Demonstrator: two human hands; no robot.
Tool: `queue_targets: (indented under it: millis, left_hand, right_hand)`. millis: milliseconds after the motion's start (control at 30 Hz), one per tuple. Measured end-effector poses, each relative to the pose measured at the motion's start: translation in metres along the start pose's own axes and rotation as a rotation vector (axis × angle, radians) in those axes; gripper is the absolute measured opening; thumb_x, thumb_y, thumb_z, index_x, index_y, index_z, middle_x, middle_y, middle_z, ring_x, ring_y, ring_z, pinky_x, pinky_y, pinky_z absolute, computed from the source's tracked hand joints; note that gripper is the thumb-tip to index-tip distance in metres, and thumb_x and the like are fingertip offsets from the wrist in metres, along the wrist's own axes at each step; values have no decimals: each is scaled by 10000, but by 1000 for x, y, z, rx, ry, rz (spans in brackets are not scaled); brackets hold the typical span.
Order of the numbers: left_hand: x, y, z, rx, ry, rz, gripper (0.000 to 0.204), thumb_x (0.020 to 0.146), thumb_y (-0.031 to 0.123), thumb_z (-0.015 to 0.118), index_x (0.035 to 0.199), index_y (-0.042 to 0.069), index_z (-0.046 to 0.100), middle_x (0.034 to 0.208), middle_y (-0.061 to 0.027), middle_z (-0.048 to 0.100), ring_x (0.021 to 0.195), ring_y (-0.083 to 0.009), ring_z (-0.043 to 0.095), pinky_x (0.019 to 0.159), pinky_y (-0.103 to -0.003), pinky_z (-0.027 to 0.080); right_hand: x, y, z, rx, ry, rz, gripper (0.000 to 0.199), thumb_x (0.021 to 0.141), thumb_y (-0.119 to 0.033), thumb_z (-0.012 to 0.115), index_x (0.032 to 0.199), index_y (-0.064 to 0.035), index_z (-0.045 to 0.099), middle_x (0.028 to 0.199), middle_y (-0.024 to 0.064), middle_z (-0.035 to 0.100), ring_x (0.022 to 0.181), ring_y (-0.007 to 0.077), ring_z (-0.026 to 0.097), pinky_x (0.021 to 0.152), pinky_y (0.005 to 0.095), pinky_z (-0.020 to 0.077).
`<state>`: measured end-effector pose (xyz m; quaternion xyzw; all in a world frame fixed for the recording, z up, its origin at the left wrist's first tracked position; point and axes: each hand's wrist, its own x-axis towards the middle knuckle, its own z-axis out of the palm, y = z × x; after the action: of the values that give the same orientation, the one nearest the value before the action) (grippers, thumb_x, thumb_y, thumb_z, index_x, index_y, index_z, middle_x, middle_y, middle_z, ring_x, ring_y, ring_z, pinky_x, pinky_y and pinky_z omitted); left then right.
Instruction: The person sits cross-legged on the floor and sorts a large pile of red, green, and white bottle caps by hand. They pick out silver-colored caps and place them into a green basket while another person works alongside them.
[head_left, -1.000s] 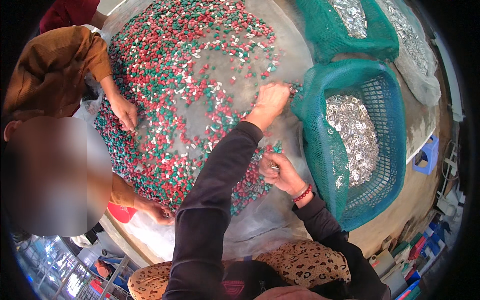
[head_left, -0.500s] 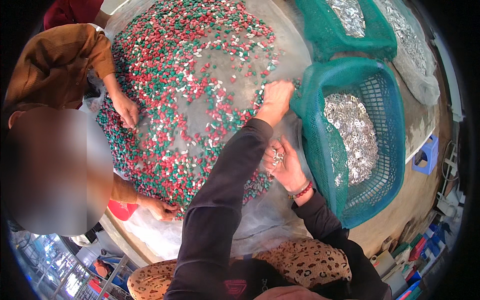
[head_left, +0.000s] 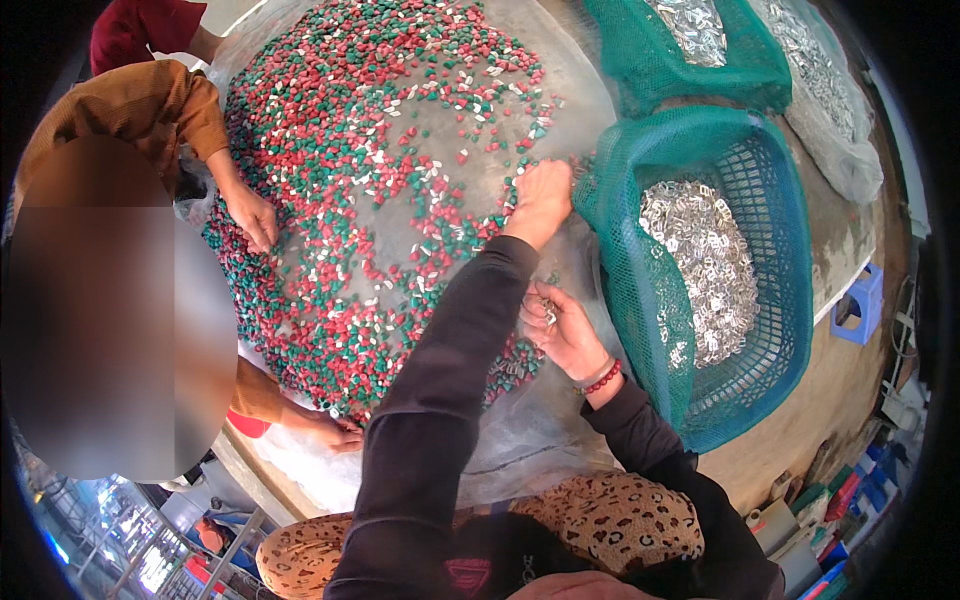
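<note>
A wide heap of small red, green and white pieces (head_left: 400,150) lies on a clear plastic sheet (head_left: 520,440). My left hand (head_left: 541,203) reaches across it in a dark sleeve, fingers curled down onto the pieces at the heap's right edge, right beside the rim of a teal mesh basket (head_left: 640,140). What its fingers hold is hidden. My right hand (head_left: 562,326), with a red bead bracelet, is cupped palm-up close to me and holds a few small silver metal pieces. The basket holds several shiny silver pieces (head_left: 700,265).
A co-worker in a brown sleeve sits at the left, with one hand (head_left: 250,215) on the heap and the other (head_left: 335,432) at its near edge. A second teal basket (head_left: 720,60) and a clear bag of silver pieces (head_left: 830,100) lie beyond. A blue stool (head_left: 860,305) stands at right.
My right hand has risen slightly toward the heap with the silver pieces in it. My left hand stays at the basket rim, its fingers shifting a little.
</note>
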<state>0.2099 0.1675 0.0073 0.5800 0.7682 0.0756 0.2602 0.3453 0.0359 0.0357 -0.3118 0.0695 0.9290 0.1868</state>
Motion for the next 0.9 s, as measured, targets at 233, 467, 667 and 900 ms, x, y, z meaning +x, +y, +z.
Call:
queue_targets:
  millis: [233,467,667,900]
  left_hand:
    - [-32,-69,-36,49,-84,-72,202,746,221,679,904,100,712,872,-165,691,858,-340,667,761,-445,526]
    - [-44,-63,-37,141,65,143,310,750,119,684,1059,136,676,847,-120,689,824,-301,678,736,-428,529]
    - [-46,-49,-37,356,-50,367,171,765,130,646,922,83,696,923,-109,697,903,-276,678,724,-411,533]
    - [-27,-42,-63,309,-127,120,224,775,192,682,938,38,685,944,-132,696,925,-288,674,757,-431,546]
  right_hand:
    - [-4,2,10,-75,6,-29,192,963,-196,457,1014,-24,525,582,-45,344,487,62,319,414,209,249]
    - [-9,10,18,-106,-88,78,275,985,-247,451,1158,-42,511,580,-50,347,456,63,300,398,201,243]
    - [-10,-2,35,55,-196,-17,537,996,-390,379,1389,-24,358,1078,136,554,1005,269,533,870,379,440]
    - [-12,-19,46,172,-287,-129,772,966,-586,169,1468,-2,208,1517,218,219,1400,379,220,1149,504,198]
